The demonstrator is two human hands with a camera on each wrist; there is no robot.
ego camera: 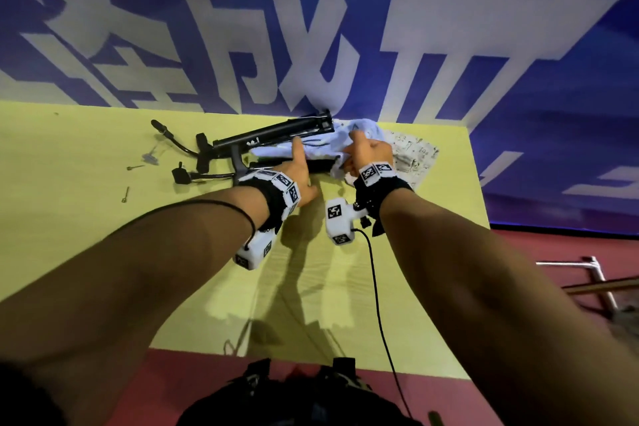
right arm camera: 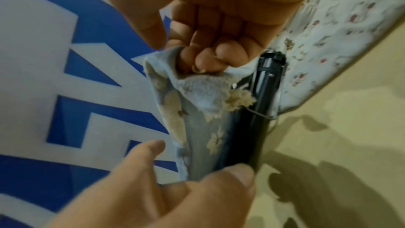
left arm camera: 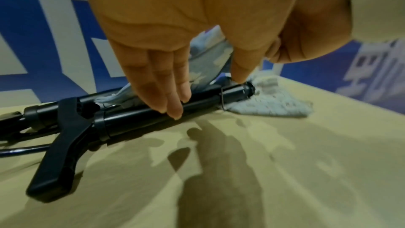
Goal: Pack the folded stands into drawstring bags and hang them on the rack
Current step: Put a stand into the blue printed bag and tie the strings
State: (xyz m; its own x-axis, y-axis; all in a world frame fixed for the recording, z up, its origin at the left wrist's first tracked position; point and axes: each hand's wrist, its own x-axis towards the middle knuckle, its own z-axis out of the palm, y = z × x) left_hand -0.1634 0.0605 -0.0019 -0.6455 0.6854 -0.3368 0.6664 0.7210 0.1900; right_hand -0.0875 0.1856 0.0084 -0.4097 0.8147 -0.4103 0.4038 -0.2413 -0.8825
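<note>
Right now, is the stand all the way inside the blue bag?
No. The stand lies bare on the table, and the right hand holds the blue bag beside it.

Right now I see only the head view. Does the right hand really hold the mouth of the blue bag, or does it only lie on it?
Observer: It holds it. In the right wrist view, the right hand has its fingers curled round the bunched rim of the blue bag.
Operator: Is the end of the stand inside the bag?
Observer: No. The capped end of the stand lies bare beside the bag, on a patterned cloth.
Operator: Does the left hand grip the tube?
Observer: No. In the left wrist view, the left hand lays straight fingers on the tube.
</note>
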